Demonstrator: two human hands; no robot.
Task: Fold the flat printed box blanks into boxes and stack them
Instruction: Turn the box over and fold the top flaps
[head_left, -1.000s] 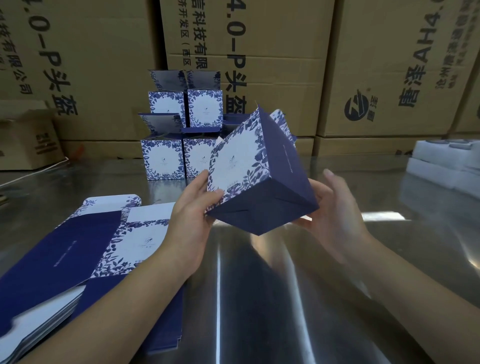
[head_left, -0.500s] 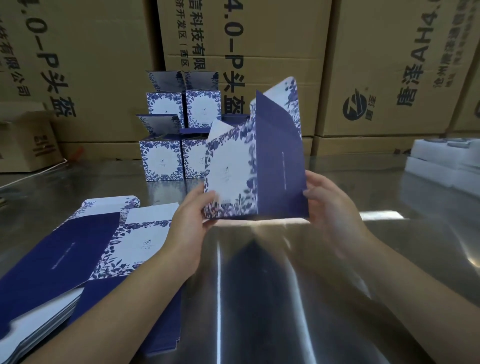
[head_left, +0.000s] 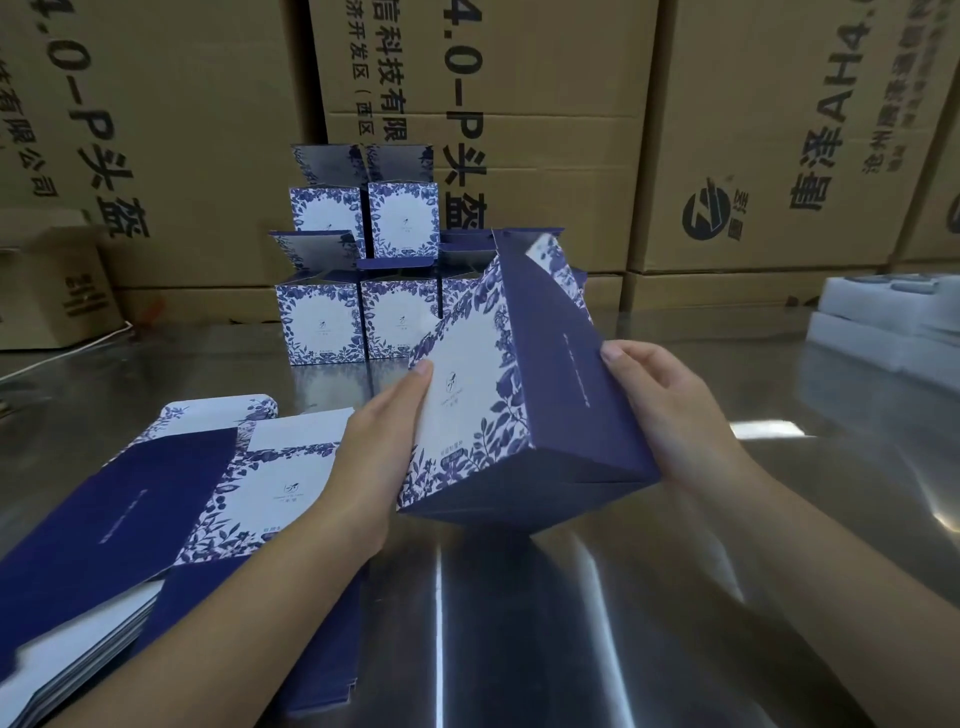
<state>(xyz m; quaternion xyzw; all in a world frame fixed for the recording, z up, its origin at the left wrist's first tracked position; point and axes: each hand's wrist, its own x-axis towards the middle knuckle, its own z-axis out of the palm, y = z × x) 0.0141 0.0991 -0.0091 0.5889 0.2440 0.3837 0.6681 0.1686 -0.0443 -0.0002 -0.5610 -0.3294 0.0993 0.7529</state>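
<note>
I hold a folded blue-and-white floral box (head_left: 511, 410) just above the steel table, tilted with its closed navy bottom toward me and its top flaps open at the far end. My left hand (head_left: 379, 452) lies flat with straight fingers against the white floral face. My right hand (head_left: 660, 415) grips the navy side, thumb on the panel and fingers behind it. A pile of flat printed blanks (head_left: 156, 519) lies at the left. Several finished boxes (head_left: 358, 291) stand stacked in two tiers farther back, lids open.
The shiny steel table (head_left: 571, 623) stretches in front of me. Big brown cartons (head_left: 519, 130) wall off the back. A small open carton (head_left: 47, 280) sits at the far left. White foam trays (head_left: 893, 322) lie at the right edge.
The box first stood upright, then came down toward me and tipped so its bottom faces me. My left hand went from pinching its corner to lying flat on the white face.
</note>
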